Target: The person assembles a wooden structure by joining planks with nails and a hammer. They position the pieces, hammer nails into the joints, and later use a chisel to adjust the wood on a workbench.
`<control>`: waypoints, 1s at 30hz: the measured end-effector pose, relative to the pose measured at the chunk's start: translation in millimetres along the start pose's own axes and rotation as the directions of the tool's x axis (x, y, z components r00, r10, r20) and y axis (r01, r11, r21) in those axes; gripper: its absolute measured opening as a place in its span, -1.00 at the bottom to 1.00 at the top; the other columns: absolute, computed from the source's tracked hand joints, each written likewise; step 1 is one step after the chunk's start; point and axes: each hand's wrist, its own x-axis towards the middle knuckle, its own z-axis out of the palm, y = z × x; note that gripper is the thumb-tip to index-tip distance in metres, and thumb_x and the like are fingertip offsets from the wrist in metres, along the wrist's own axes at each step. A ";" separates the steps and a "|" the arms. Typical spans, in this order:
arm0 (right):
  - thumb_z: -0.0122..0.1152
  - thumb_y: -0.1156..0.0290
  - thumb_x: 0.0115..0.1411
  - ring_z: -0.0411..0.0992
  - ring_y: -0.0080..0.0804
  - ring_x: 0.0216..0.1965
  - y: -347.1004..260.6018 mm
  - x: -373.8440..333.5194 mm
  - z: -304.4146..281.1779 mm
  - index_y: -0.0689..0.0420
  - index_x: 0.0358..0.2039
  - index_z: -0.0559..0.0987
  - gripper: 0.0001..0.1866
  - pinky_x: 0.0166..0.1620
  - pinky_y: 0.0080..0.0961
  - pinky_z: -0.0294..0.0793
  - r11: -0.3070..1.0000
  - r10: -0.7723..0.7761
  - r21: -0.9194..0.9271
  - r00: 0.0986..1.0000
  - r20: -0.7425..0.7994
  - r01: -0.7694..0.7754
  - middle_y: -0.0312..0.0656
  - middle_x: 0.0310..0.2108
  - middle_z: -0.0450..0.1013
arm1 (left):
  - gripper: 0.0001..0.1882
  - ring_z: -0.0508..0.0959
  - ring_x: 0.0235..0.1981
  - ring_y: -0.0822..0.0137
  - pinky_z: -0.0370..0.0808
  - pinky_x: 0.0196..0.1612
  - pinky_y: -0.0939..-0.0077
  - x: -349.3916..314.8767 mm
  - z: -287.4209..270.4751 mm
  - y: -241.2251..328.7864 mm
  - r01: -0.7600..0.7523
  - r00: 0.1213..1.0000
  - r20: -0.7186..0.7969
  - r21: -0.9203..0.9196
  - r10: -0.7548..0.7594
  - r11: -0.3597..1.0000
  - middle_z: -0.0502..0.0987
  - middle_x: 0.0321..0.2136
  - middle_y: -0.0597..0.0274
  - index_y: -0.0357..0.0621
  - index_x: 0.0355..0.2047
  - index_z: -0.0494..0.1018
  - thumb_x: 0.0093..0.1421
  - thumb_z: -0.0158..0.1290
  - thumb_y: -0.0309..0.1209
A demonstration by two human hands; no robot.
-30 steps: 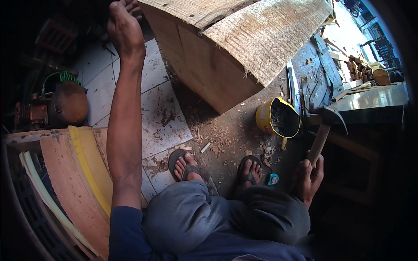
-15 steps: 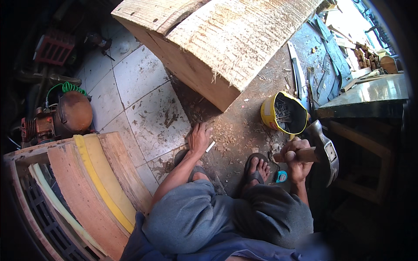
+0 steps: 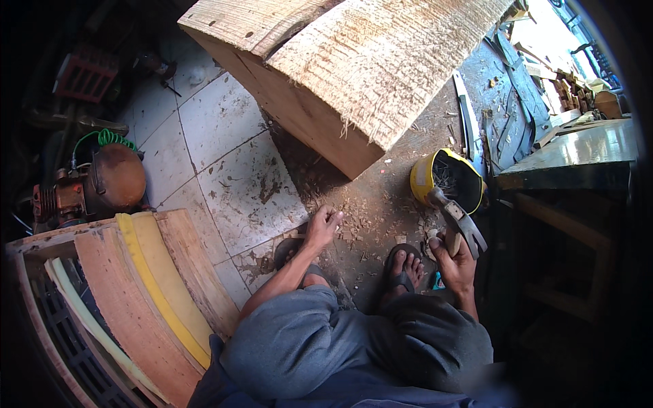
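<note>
My right hand [image 3: 458,269] grips the wooden handle of a claw hammer [image 3: 461,223]. Its metal head is raised in front of the yellow bucket [image 3: 422,178], whose inside holds many nails [image 3: 443,175]. Low over the floor, my left hand [image 3: 322,230] is closed with thumb and finger together; what it holds, if anything, is too small to make out. Just beyond that hand stands a large piece of rough timber work [image 3: 320,129], with nail heads showing on one board. A teal tape measure [image 3: 438,281] lies by my right foot, partly covered by my right hand.
Wood chips [image 3: 354,221] litter the floor between my sandalled feet. At left are a wooden frame with a yellow foam strip [image 3: 160,279] and a rusty air compressor [image 3: 112,178]. A dark-edged table [image 3: 571,160] stands at right, with scrap strips [image 3: 469,119] lying beyond the bucket.
The hammer has swung left and away from me, its head now before the bucket. My left hand has risen slightly right, its fingers curled in; the white stick beside it no longer shows.
</note>
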 end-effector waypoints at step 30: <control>0.26 0.16 0.30 0.60 -0.07 -0.10 89.4 -5.2 20.4 0.22 0.24 0.45 -0.41 -0.04 -0.20 0.59 0.883 0.452 -0.062 0.879 -0.150 -0.465 0.08 -0.10 0.58 | -0.72 0.36 -0.64 0.58 0.47 -0.43 0.62 -6.2 -19.9 16.1 0.246 0.969 0.114 -0.357 -0.219 0.901 0.50 -0.45 0.33 -0.08 0.07 0.41 0.39 0.13 -0.38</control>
